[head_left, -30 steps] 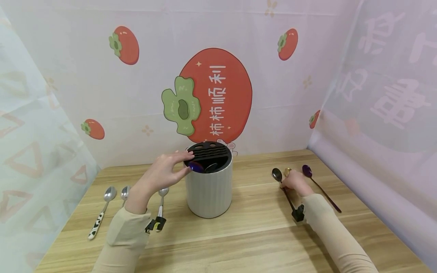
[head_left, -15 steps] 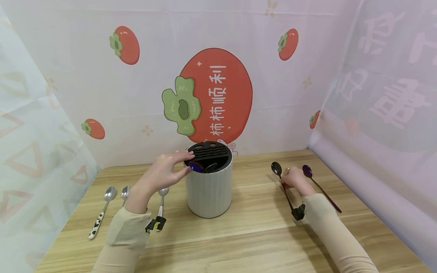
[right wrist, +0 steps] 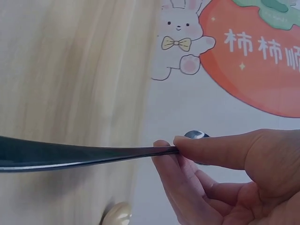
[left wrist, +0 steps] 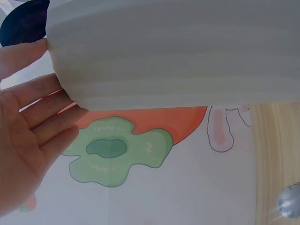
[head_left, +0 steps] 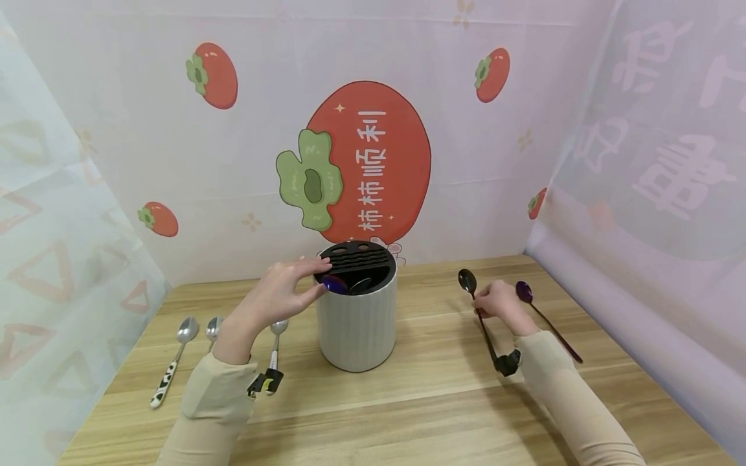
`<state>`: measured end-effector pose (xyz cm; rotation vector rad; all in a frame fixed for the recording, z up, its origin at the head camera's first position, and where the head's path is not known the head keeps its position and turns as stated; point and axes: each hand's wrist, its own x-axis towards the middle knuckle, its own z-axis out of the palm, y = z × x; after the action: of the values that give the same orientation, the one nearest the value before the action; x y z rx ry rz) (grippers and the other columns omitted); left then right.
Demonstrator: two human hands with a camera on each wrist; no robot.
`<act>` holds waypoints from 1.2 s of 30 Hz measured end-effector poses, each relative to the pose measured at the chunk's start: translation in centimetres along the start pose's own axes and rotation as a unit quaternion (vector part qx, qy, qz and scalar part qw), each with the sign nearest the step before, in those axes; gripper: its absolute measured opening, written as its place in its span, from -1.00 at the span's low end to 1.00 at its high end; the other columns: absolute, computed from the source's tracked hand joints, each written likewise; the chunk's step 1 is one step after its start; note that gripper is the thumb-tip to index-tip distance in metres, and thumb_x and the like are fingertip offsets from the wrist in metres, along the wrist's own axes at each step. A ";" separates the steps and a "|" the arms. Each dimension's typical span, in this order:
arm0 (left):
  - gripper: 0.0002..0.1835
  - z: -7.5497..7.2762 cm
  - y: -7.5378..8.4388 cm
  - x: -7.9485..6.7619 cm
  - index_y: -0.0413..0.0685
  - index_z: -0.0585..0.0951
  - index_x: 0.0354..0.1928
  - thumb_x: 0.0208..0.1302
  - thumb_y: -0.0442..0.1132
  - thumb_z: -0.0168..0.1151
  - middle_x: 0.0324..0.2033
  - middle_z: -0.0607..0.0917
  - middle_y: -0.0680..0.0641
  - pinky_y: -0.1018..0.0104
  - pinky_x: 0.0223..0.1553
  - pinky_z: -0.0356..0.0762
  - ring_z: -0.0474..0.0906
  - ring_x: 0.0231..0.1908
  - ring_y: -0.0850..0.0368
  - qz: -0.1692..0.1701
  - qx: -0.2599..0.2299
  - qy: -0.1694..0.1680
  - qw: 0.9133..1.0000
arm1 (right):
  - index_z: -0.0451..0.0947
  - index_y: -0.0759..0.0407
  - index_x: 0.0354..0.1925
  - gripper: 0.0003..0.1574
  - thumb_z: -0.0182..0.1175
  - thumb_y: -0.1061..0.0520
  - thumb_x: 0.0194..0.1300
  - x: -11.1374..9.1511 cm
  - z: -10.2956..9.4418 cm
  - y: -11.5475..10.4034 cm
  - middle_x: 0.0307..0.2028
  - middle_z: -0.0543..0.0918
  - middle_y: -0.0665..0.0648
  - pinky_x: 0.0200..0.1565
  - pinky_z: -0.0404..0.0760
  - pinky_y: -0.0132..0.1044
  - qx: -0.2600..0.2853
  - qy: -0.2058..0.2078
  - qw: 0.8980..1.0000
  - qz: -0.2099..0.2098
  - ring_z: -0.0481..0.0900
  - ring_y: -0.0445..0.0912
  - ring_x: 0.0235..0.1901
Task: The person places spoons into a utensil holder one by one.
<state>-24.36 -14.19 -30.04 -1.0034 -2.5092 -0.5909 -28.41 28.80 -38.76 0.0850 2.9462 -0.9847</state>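
Note:
The right hand pinches a black spoon by its handle between thumb and fingers, bowl pointing away. In the right wrist view the spoon's handle stretches left over the table, and a gold spoon lies below it. The left hand touches the rim of a white ribbed utensil holder with extended fingers on its black slotted lid. A purple-blue spoon, beside the left thumb, and a dark spoon stand in the holder's open compartment.
Another purple spoon lies right of the right hand. On the left lie silver spoons: one with a cow-spotted handle, one partly behind the left arm and one near the holder. A printed cloth hangs behind the table.
The right hand has taken hold of the black spoon and raised it slightly, its bowl shifting up and left in the head view. The left hand stays on the holder.

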 end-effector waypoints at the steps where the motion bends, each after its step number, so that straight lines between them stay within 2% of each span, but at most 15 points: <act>1: -0.58 0.0 0.0 0.0 -0.09 0.59 0.13 0.24 -0.13 0.25 0.08 0.64 -0.08 0.00 0.25 0.36 0.50 0.16 -0.10 -0.001 -0.001 0.000 1.000 | 0.68 0.40 -0.36 -0.78 0.23 0.22 0.18 0.0 0.0 -0.1 -0.56 0.72 0.15 -0.20 0.68 -0.09 0.002 0.004 1.000 0.000 0.68 -0.17 -0.59; 6: -0.58 -0.1 0.0 0.0 -0.07 0.59 0.12 0.23 -0.12 0.25 0.08 0.64 -0.08 0.01 0.25 0.37 0.51 0.16 -0.08 -0.003 -0.002 0.002 1.000 | 0.66 0.41 -0.32 -0.79 0.25 0.23 0.16 -0.1 -0.1 -0.8 -0.50 0.73 0.19 -0.37 0.70 -0.25 0.026 0.019 0.999 -0.004 0.70 -0.10 -0.56; 9: -0.58 0.1 -0.1 0.0 -0.08 0.59 0.12 0.24 -0.12 0.25 0.08 0.64 -0.08 -0.01 0.24 0.38 0.51 0.16 -0.09 0.000 0.000 0.004 1.000 | 0.65 0.41 -0.31 -0.79 0.26 0.22 0.16 -0.2 -0.1 -1.3 -0.50 0.73 0.20 -0.40 0.70 -0.26 0.035 0.027 0.999 -0.010 0.72 -0.02 -0.51; 29: -0.58 0.1 -0.2 -0.1 -0.10 0.59 0.12 0.24 -0.12 0.24 0.07 0.65 -0.07 -0.01 0.23 0.39 0.52 0.15 -0.10 0.004 -0.001 0.007 1.000 | 0.60 0.42 -0.25 -0.73 0.25 0.19 0.18 -2.2 -1.2 -4.6 -0.40 0.73 0.25 -0.46 0.68 -0.33 0.037 0.064 0.996 -0.053 0.73 0.00 -0.48; 36: -0.58 0.1 -0.2 0.0 -0.10 0.58 0.13 0.25 -0.13 0.23 0.08 0.64 -0.08 -0.03 0.22 0.39 0.52 0.14 -0.10 0.006 0.001 0.005 1.000 | 0.58 0.44 -0.22 -0.75 0.22 0.22 0.22 -2.3 -1.4 -5.2 -0.38 0.72 0.28 -0.40 0.70 -0.27 0.062 0.063 0.994 -0.060 0.73 -0.01 -0.47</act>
<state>-24.49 -14.30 -30.18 -1.0119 -2.4934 -0.5885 -26.51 25.39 -34.36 -0.0280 3.0312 -1.2214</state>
